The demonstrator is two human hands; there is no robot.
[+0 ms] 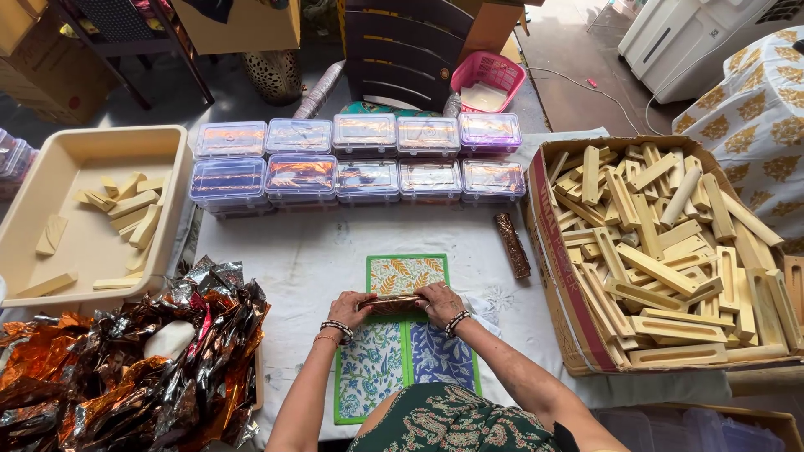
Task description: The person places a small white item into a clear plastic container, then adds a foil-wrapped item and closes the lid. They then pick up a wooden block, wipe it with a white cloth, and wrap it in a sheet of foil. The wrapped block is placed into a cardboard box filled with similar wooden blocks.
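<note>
Right of both hands (pixel 394 305), box (pixel 548 276) holds wooden pieces (pixel 662 251).

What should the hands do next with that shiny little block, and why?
Probably press the foil ends flat, then lay the foil-wrapped block beside the finished wrapped stick. Both the left hand and the right hand pinch it over the patterned mat, so the wrap looks nearly closed.
</note>
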